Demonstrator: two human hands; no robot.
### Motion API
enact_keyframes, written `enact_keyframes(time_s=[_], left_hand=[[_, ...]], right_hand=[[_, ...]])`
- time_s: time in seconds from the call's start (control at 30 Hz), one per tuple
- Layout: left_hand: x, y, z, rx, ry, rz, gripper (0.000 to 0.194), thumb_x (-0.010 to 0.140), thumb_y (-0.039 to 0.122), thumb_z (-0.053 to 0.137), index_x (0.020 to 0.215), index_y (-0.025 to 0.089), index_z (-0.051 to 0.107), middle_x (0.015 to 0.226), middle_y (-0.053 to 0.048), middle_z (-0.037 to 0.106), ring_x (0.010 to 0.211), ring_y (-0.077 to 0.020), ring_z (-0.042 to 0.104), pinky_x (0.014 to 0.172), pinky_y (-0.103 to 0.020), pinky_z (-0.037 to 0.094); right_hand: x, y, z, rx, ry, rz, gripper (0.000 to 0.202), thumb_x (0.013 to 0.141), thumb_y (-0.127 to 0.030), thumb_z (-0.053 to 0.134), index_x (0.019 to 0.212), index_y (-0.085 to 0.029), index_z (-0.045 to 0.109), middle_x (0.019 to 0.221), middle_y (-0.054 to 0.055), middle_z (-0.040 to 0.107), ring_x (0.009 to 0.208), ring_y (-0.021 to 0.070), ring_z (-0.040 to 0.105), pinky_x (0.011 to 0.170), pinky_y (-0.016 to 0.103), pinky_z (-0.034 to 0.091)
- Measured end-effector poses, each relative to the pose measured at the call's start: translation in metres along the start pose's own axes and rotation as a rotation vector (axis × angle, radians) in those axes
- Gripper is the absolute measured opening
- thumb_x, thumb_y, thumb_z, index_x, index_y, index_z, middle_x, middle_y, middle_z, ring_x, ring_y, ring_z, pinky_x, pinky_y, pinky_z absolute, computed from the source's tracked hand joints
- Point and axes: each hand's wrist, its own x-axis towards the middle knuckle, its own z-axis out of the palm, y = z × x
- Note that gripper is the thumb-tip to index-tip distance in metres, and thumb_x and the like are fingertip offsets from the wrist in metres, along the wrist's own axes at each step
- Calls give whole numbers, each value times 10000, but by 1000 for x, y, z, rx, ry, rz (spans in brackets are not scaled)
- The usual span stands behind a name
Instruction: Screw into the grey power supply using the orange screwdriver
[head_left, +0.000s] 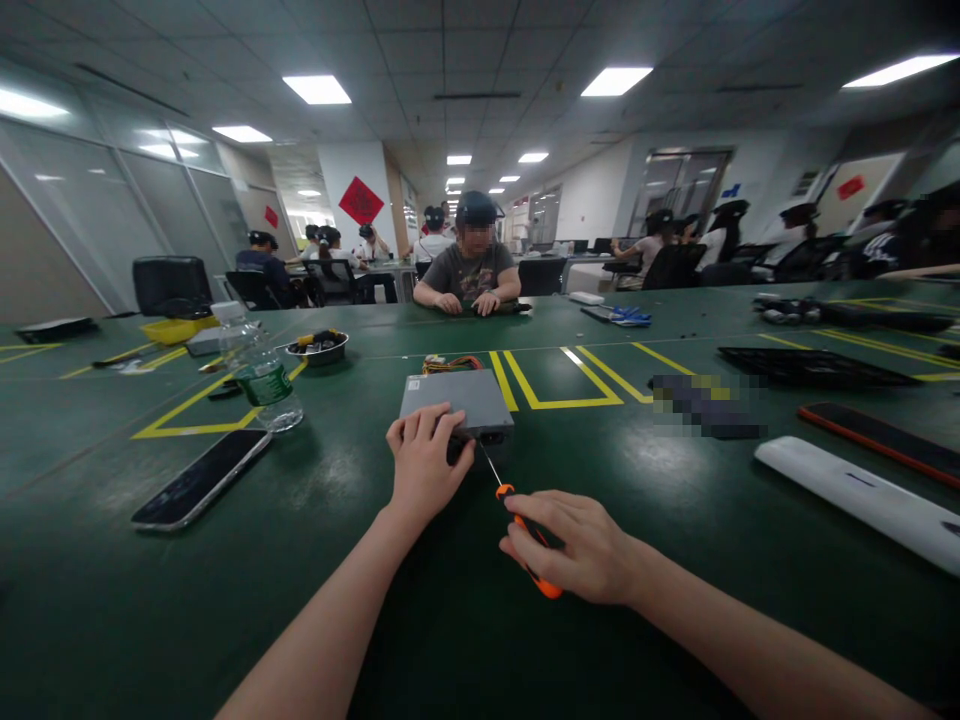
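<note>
A grey metal box [469,396] with a dark socket on its near face rests on the green table, a bundle of coloured wires [454,364] behind it. My left hand [426,455] grips the box's near left part, fingers on top and thumb at the front. In my right hand [566,540] is an orange and black screwdriver [544,580], held between thumb and fingers. Its thin shaft points up and left, with the tip at the box's near face beside the socket. Whether the tip sits in a screw is too small to tell.
Left on the green table [322,600] are a phone [202,480], a bottle [270,385] and a bowl of parts [322,347]. At right lie a white case [855,490] and a black panel [817,366]. A person [469,265] sits opposite.
</note>
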Motion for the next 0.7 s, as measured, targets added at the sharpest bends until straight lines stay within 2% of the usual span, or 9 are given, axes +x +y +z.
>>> enact_keyframes(time_s=[0.37,0.43,0.5,0.57,0.63,0.7], left_hand=[[0,0,0,0,-4,-1,284,774,315,577,1052,261,569,1177,-58,571,1101,-259,458,922,-431,252],[0,0,0,2,-5,0,282,774,316,577,1050,260,570,1177,-58,571,1103,-259,457,925,-430,252],[0,0,0,4,-6,-2,283,771,318,581,1049,262,571,1177,-57,571,1102,-259,458,927,-430,253],[0,0,0,6,-6,-6,284,771,320,581,1049,265,572,1177,-57,570,1102,-261,458,927,-432,256],[0,0,0,2,-7,-7,281,773,317,579,1049,265,573,1177,-59,570,1104,-262,457,930,-433,255],[0,0,0,-1,-7,-5,278,774,312,578,1048,264,574,1178,-57,570,1108,-260,456,936,-433,253]], right_hand=[[-1,-1,6,-11,-59,1,89,855,-150,528,938,-159,560,943,91,615,778,135,616,689,249,512],[1,-2,6,-3,-77,54,101,875,-239,521,921,-156,559,954,100,600,790,145,601,689,263,504],[2,-3,7,-7,-95,153,237,882,-386,496,920,-161,558,949,109,580,788,163,581,666,285,493],[2,-6,7,-14,-132,224,348,858,-498,475,919,-165,559,854,87,565,710,169,550,601,292,465],[4,-10,7,22,-211,262,339,840,-482,498,950,-165,552,762,43,547,630,154,510,560,279,427],[6,-16,7,107,-304,315,264,825,-372,541,990,-166,536,753,18,552,610,138,495,558,261,408]])
